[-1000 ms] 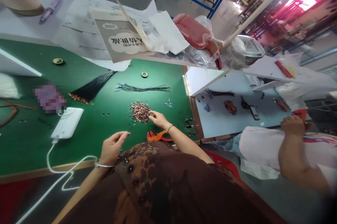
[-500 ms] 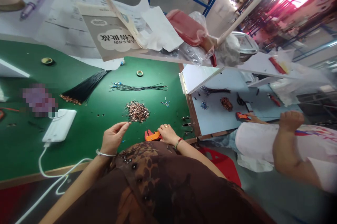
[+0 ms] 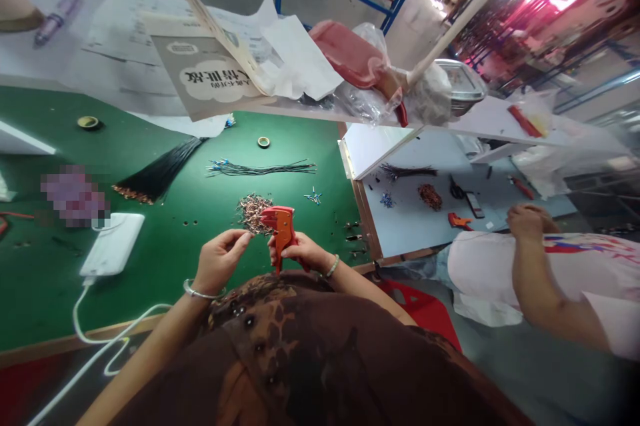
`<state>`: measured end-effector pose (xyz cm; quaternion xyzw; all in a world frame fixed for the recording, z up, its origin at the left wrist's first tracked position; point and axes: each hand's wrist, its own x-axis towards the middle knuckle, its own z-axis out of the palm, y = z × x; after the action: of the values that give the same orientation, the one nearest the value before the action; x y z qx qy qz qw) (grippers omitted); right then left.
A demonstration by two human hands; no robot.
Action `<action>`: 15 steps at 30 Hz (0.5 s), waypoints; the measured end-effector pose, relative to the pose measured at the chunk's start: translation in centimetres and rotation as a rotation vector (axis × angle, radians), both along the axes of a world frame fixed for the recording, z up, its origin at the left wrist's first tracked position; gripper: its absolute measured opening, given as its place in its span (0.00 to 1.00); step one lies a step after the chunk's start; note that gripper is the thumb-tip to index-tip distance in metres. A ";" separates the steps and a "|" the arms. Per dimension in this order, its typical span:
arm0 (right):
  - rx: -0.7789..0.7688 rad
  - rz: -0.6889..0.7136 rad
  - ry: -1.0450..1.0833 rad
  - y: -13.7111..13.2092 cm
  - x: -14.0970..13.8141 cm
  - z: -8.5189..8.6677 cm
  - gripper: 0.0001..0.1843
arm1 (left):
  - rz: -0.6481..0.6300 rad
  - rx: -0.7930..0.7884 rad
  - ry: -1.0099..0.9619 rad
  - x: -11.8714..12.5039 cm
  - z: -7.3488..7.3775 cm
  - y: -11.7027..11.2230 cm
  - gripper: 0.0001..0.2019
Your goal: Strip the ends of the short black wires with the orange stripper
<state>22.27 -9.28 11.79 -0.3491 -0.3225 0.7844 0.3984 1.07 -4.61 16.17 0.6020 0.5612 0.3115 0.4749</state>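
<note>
My right hand [image 3: 300,254] grips an orange crimping tool [image 3: 281,226] by its handles, its jaws raised upright just in front of a heap of small copper terminals [image 3: 251,209] on the green table [image 3: 200,173]. My left hand [image 3: 220,258] hovers just left of the tool, thumb and fingers pinched on something too small to make out. Behind the heap lies a thin bundle of black wires with blue ends [image 3: 260,168], and to the left a thick black wire bundle with copper tips [image 3: 160,169].
A white power bank [image 3: 113,244] with a white cable [image 3: 100,339] lies at the left. Two tape rolls [image 3: 89,123] sit further back. Papers and plastic bags crowd a raised shelf [image 3: 280,73]. A co-worker's arm [image 3: 545,279] is over the neighbouring white bench [image 3: 425,213].
My right hand left the terminal heap, took the orange tool from the table's front edge and raised it upright. My left hand stayed pinched. The co-worker's hand drew back.
</note>
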 end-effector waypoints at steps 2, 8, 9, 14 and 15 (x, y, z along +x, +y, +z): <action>-0.025 -0.022 0.021 0.0 -0.7 0.5 0.23 | 0.005 0.049 0.031 0.1 -0.2 -0.1 0.19; -0.025 -0.135 0.015 -0.4 -2.0 0.8 0.25 | -0.066 0.276 0.122 0.3 -0.3 -0.8 0.15; -0.022 -0.138 0.013 -0.5 -2.1 0.7 0.25 | -0.094 0.320 0.141 0.4 -0.2 -1.0 0.15; 0.024 -0.146 -0.030 -0.7 -2.5 0.3 0.25 | -0.219 0.489 0.229 1.2 0.1 -1.3 0.14; 0.035 -0.147 -0.044 -0.8 -2.5 0.2 0.25 | -0.235 0.514 0.248 1.3 0.1 -1.4 0.14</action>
<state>19.78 -10.05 12.01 -0.3822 -0.3183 0.7395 0.4536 2.35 -5.99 16.23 0.7966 0.4442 0.3103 0.2681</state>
